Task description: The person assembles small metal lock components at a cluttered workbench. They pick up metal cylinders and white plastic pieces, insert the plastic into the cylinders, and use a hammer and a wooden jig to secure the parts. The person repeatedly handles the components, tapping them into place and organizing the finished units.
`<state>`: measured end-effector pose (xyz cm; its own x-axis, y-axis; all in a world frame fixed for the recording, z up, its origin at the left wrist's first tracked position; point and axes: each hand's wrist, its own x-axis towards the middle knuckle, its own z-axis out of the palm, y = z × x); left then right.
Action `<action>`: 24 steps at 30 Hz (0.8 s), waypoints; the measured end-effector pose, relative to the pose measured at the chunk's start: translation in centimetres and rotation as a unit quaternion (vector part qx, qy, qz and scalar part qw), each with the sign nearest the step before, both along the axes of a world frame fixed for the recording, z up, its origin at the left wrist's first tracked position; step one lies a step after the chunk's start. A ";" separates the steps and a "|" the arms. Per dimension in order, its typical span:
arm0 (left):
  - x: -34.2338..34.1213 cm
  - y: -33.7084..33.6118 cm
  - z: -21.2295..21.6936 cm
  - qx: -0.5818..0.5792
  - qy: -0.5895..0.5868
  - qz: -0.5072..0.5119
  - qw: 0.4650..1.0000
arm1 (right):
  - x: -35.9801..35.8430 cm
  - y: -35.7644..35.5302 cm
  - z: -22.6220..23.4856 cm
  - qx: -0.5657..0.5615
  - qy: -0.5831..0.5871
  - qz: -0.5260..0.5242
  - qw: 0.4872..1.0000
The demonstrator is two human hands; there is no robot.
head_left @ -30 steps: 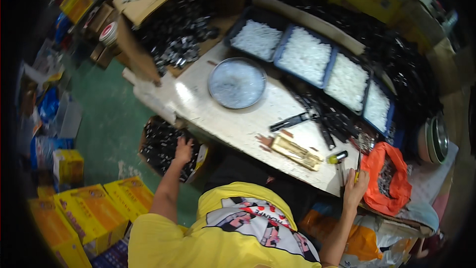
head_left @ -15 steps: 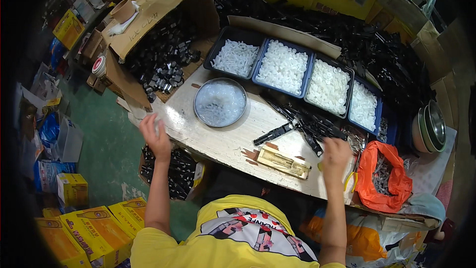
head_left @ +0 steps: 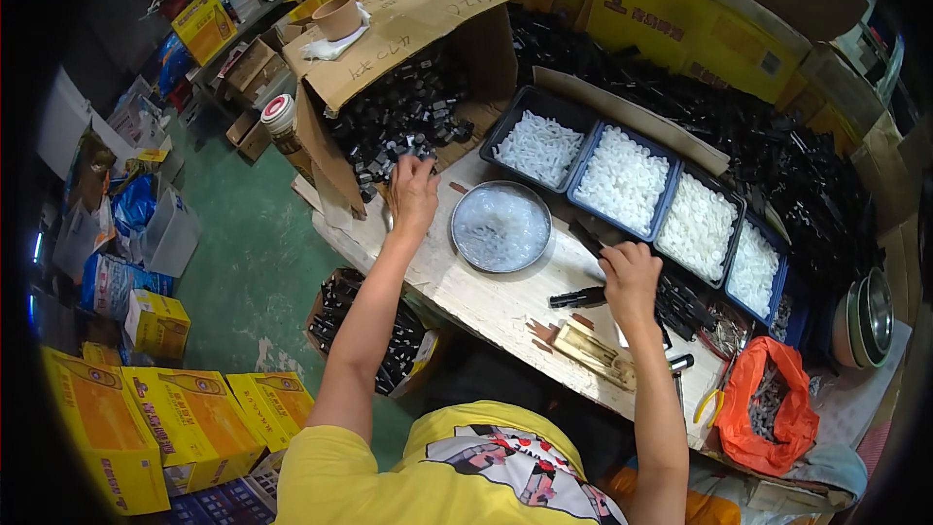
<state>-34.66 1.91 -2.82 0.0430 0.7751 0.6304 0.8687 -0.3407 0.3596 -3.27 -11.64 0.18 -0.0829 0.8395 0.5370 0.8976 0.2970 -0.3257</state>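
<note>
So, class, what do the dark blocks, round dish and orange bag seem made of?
Blocks: glossy, metal or plastic; bright glints fit both.
Dish: probably metal, dull grey, with a shinier rim.
Bag: likely thin plastic, shiny, crumpled into folds.

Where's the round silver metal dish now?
In the head view, the dish sits on the white table, right of the left hand, below the leftmost black plastic tray.

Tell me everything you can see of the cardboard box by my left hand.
The box is plain brown cardboard, with dark handwriting on its top panel and a flap on its left. It sits at the table's left end, its open side facing you. Dark, shiny blocks heap inside. A tan round thing rests on white cloth on top. Your left hand is at the opening; its grip is unclear.
</note>
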 end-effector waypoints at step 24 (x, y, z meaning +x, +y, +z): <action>-2.2 -8.8 0.1 -0.127 0.031 -0.122 0.984 | 0.6 -11.7 1.8 -0.160 -0.117 0.153 0.968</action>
<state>-36.83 -6.90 -2.73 0.2800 0.8691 0.4078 0.7952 -0.4480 0.4086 -2.64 -23.29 1.99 -0.4422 0.8766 0.1898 0.8434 0.4784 -0.2444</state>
